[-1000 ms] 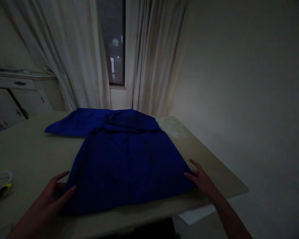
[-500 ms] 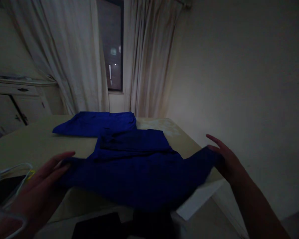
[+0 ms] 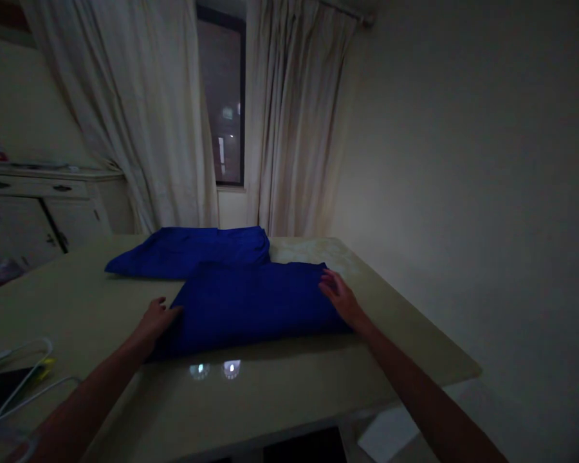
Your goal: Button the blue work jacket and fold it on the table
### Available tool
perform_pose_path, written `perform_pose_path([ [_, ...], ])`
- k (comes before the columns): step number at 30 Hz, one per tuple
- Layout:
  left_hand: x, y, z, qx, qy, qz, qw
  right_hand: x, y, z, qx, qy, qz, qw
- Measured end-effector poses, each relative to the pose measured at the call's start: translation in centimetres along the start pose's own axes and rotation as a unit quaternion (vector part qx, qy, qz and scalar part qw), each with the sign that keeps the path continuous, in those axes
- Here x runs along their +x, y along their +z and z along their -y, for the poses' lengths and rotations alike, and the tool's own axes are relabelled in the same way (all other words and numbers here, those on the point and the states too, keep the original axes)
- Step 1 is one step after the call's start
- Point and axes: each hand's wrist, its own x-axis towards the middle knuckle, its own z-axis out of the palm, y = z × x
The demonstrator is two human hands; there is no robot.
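A dark blue cloth (image 3: 251, 305) lies folded in half on a pale glossy table (image 3: 289, 392). My left hand (image 3: 157, 319) rests flat at the cloth's left edge, fingers stretched toward it. On the right side of the fold, my right hand (image 3: 340, 298) lies on the cloth with fingers spread. A second folded blue cloth (image 3: 193, 249) sits just behind it, toward the window.
White cables and a dark flat object (image 3: 14, 379) lie at the table's left front edge. A white cabinet (image 3: 38, 209) stands at the back left. Pale curtains (image 3: 289, 122) frame a dark window (image 3: 224, 103). A plain wall runs along the right.
The cloth's near half, hanging off the table edge, was lifted and folded away from me over the far half. Both hands moved forward and now lie on the folded cloth.
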Motion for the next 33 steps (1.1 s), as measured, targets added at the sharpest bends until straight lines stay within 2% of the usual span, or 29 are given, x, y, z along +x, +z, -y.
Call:
perform_pose_path([
  [2, 0.6, -0.3, 0.3, 0.017, -0.043, 0.019, 0.999, -3.0, 2.5, 1.4, -0.096, -0.126, 0.144, 0.977],
  [4, 1.2, -0.6, -0.2, 0.011, -0.091, 0.069, 0.993, -5.1, 4.7, 2.9, -0.203, -0.207, 0.239, 0.927],
  [6, 1.2, -0.3, -1.0, -0.01, -0.139, 0.133, 0.981, -6.0, 6.1, 3.5, -0.303, -0.224, 0.284, 0.882],
  [8, -0.3, 0.4, -1.4, -0.039, -0.167, 0.17, 0.97, -5.6, 5.6, 2.7, -0.376, -0.203, 0.295, 0.855],
  [10, -3.4, 1.5, -1.1, -0.084, -0.144, 0.205, 0.964, -4.3, 3.0, 0.9, -0.423, -0.15, 0.268, 0.852],
  [12, -7.4, 2.4, -0.2, -0.137, -0.069, 0.312, 0.938, -2.4, -1.2, -1.3, -0.454, -0.045, 0.196, 0.868],
  [14, -11.1, 2.7, 0.9, -0.124, 0.005, 0.47, 0.874, -0.7, -6.0, -2.9, -0.464, 0.085, 0.109, 0.875],
  [15, -12.5, 2.6, 1.2, -0.102, 0.034, 0.538, 0.836, 0.0, -8.0, -3.3, -0.466, 0.117, 0.085, 0.873],
  [16, -13.5, 2.4, 1.4, -0.071, 0.067, 0.585, 0.805, 0.3, -9.5, -3.4, -0.469, 0.138, 0.066, 0.87],
  [17, -14.0, 2.2, 1.3, -0.04, 0.101, 0.607, 0.788, 0.4, -10.3, -3.2, -0.471, 0.143, 0.054, 0.869],
  [18, -14.2, 2.1, 1.1, -0.013, 0.132, 0.606, 0.784, 0.2, -10.5, -2.7, -0.467, 0.133, 0.045, 0.873],
  [20, -13.7, 2.5, 0.1, 0.018, 0.18, 0.571, 0.801, -1.0, -8.7, -1.5, -0.434, 0.101, 0.038, 0.894],
  [23, -11.9, 4.6, -1.5, 0.01, 0.197, 0.522, 0.83, -4.0, -2.9, 0.2, -0.371, 0.051, 0.076, 0.924],
  [25, -10.5, 6.5, -2.4, 0.003, 0.207, 0.492, 0.846, -5.4, 0.9, 0.3, -0.372, 0.071, 0.122, 0.918],
  [27, -9.2, 8.1, -2.8, 0.004, 0.23, 0.452, 0.862, -5.3, 3.2, -0.5, -0.397, 0.112, 0.144, 0.899],
  [30, -7.5, 10.0, -2.3, 0.011, 0.262, 0.372, 0.89, -2.3, 3.9, -3.0, -0.445, 0.128, 0.132, 0.876],
  [33, -6.8, 11.3, -0.9, 0.017, 0.263, 0.304, 0.916, 2.5, 2.2, -6.3, -0.477, 0.117, 0.111, 0.864],
])
